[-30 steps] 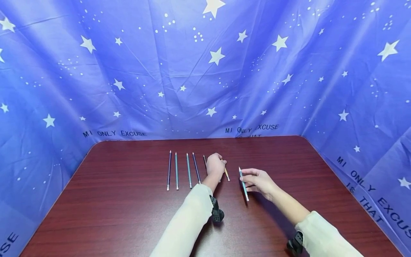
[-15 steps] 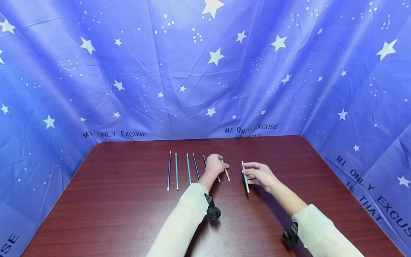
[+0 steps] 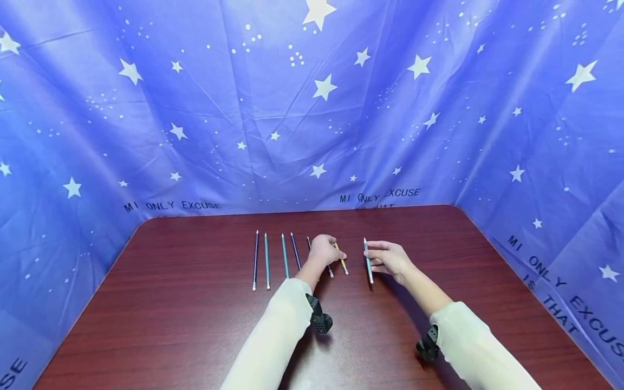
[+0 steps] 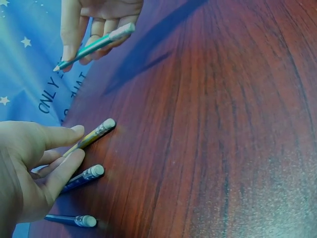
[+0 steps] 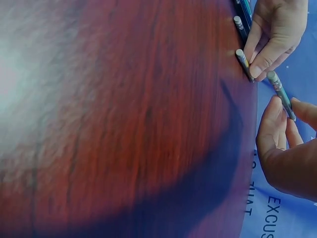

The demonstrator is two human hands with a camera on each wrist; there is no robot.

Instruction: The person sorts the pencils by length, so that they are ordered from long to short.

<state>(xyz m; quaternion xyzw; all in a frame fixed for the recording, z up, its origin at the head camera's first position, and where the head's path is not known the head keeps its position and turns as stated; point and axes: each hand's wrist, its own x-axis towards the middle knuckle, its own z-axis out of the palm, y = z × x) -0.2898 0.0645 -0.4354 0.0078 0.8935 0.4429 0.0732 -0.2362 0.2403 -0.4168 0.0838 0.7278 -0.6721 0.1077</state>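
Note:
My left hand (image 3: 323,250) is at the right end of a row of pencils, thumb and finger pinching a yellow pencil (image 4: 91,138) whose eraser end is toward me. That pencil lies on or close to the table. To its right, my right hand (image 3: 394,261) holds a teal pencil (image 3: 369,269) between thumb and fingers, tip pointing away. A shadow below shows it is raised off the surface. Beside the left hand lies a dark pencil (image 3: 330,271), its middle hidden by that hand.
Farther left in the row lie a dark blue pencil (image 3: 255,260), a teal pencil (image 3: 266,262), another teal pencil (image 3: 285,257) and a navy pencil (image 3: 295,252), roughly parallel. All are on a reddish-brown table (image 3: 185,314). A blue star-patterned curtain (image 3: 273,108) borders the back and sides.
The right hand has carried the teal pencil away from me, then slightly left toward the row. My left hand keeps hold of the yellow pencil, its wrist shifting slightly left.

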